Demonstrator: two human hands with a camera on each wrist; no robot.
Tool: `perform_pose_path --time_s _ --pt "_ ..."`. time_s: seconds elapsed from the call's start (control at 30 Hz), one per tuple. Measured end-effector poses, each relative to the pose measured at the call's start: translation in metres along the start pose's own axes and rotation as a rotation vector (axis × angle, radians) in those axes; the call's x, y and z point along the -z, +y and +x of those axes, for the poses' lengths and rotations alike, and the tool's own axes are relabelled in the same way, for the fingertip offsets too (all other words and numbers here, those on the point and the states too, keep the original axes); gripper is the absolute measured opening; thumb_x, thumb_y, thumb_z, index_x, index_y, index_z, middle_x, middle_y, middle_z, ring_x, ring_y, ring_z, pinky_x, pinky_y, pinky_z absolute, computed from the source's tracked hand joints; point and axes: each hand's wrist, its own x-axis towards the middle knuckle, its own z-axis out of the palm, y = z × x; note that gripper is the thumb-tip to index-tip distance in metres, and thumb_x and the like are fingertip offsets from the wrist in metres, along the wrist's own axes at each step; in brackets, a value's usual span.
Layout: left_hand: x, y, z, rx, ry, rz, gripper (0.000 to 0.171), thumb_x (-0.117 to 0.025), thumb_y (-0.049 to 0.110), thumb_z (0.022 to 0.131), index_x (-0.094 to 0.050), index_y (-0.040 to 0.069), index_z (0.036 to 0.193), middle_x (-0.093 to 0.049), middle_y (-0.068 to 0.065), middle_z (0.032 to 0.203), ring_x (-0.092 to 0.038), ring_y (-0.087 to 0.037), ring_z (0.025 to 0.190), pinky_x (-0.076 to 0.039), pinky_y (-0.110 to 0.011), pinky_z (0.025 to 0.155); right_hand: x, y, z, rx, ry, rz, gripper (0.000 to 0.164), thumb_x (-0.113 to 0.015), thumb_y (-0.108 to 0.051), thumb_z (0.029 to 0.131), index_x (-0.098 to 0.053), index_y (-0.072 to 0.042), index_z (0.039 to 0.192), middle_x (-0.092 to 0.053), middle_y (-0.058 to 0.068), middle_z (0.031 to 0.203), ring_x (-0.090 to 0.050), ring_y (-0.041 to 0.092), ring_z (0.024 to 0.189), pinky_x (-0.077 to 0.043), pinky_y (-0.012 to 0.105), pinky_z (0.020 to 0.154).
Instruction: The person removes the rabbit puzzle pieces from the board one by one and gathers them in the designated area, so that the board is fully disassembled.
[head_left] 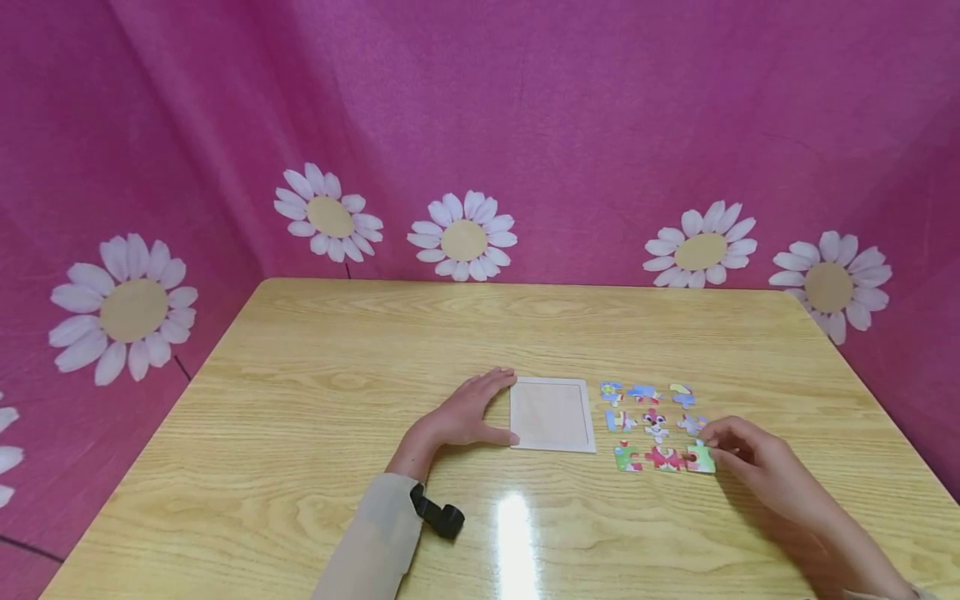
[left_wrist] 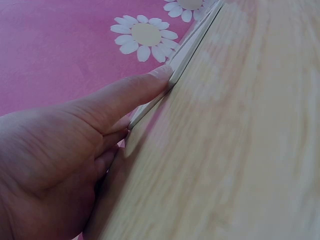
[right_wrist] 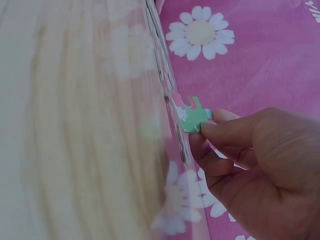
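My left hand [head_left: 467, 410] spans the left side of a pale wooden puzzle tray [head_left: 590, 417], with fingers at its far corner and the thumb on the near one. In the left wrist view the straight thumb [left_wrist: 142, 90] presses on the tray's rim. To the tray's right, my right hand [head_left: 772, 467] pinches a green puzzle piece [head_left: 701, 458] between thumb and fingers. That piece [right_wrist: 196, 117] appears slightly tilted up from the table in the right wrist view. Beside it lie a red piece [head_left: 664, 458] and another green piece [head_left: 624, 457], forming the near row.
Two more rows of loose pieces lie behind, including one with a cartoon face [head_left: 655, 423] and a blue one [head_left: 645, 393]. The wooden table [head_left: 337, 375] meets a pink flowered cloth [head_left: 525, 125] at its back and sides. A black strap device [head_left: 442, 517] sits on the left wrist.
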Motion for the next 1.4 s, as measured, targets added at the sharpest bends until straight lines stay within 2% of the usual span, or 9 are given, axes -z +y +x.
perform_pose_path --time_s 0.17,0.4,0.73,1.03,1.2,1.4 --pt "0.001 0.000 -0.001 -0.002 0.001 0.003 0.090 -0.078 0.038 0.082 -0.031 0.012 0.154 -0.024 -0.003 0.164 -0.012 -0.023 0.155 -0.012 -0.047 0.127 0.003 0.004 -0.003 0.030 0.019 0.024 0.027 -0.063 0.017 0.083 -0.063 -0.005 0.099 -0.062 -0.016 0.090 -0.052 -0.009 0.077 -0.044 0.008 0.062" --pt "0.002 0.000 -0.002 -0.010 0.007 0.002 0.090 -0.078 0.037 0.081 -0.031 0.011 0.154 -0.024 -0.005 0.164 -0.013 -0.024 0.155 -0.011 -0.046 0.127 0.004 0.007 -0.004 0.012 0.025 0.000 0.027 -0.065 0.017 0.081 -0.064 -0.006 0.097 -0.061 -0.022 0.095 -0.052 -0.011 0.079 -0.044 0.007 0.064" --pt "0.002 -0.002 -0.003 -0.004 0.002 0.002 0.090 -0.077 0.038 0.082 -0.030 0.012 0.154 -0.024 -0.004 0.164 -0.012 -0.023 0.155 -0.011 -0.045 0.128 0.003 0.017 0.000 -0.005 0.006 -0.030 0.029 -0.066 0.018 0.080 -0.063 -0.006 0.096 -0.059 -0.018 0.086 -0.048 -0.007 0.071 -0.039 0.012 0.057" --pt "-0.001 -0.003 -0.002 -0.006 0.002 0.003 0.091 -0.077 0.039 0.082 -0.029 0.013 0.154 -0.023 -0.003 0.164 -0.011 -0.022 0.155 -0.010 -0.045 0.128 0.004 0.018 0.000 -0.038 -0.021 -0.055 0.025 -0.065 0.015 0.082 -0.063 -0.004 0.098 -0.061 -0.021 0.088 -0.049 -0.011 0.073 -0.041 0.012 0.058" --pt "-0.002 -0.002 -0.002 -0.002 0.000 0.009 0.091 -0.077 0.038 0.082 -0.028 0.014 0.155 -0.022 -0.002 0.164 -0.011 -0.022 0.155 -0.010 -0.045 0.128 0.005 0.015 0.003 -0.021 -0.026 -0.017 0.023 -0.064 0.013 0.085 -0.063 -0.004 0.101 -0.065 -0.014 0.086 -0.051 -0.008 0.073 -0.041 0.012 0.059" --pt "-0.001 -0.004 -0.001 0.000 -0.004 0.014 0.091 -0.076 0.039 0.082 -0.028 0.014 0.155 -0.022 -0.001 0.165 -0.011 -0.021 0.155 -0.010 -0.043 0.128 0.000 -0.005 0.019 -0.059 -0.043 0.002 0.013 -0.063 0.001 0.092 -0.064 -0.007 0.103 -0.062 -0.005 0.083 -0.047 -0.001 0.064 -0.041 0.018 0.052"
